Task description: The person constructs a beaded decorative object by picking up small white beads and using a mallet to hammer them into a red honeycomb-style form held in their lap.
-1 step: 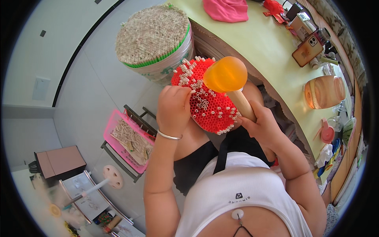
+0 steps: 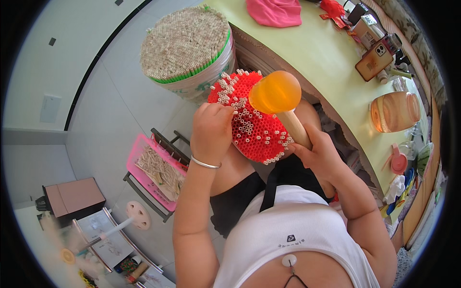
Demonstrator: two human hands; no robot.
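Observation:
A round bundle of red tubes point(image 2: 257, 129), like packed drinking straws, rests over my lap with its open ends up. Short whitish tubes point(image 2: 246, 124) stick up from some of its holes, mainly in the middle and along the rim. At its left edge my left hand point(image 2: 211, 127) is closed in a pinch on one small whitish tube point(image 2: 235, 113). Wrapped round the wooden handle of a mallet, my right hand point(image 2: 317, 150) keeps its amber, see-through head point(image 2: 276, 92) above the bundle's right side. The head hides part of the bundle.
Beyond the bundle stands a large wrapped bundle of pale-topped green tubes point(image 2: 187, 45). A pink basket point(image 2: 139, 161) of whitish pieces sits on a dark stand at left. On the pale green table point(image 2: 331, 81) at right are a phone point(image 2: 374, 62) and a jar of liquid point(image 2: 394, 112).
The mallet head is very slightly lower. Otherwise both hands and the red bundle look the same.

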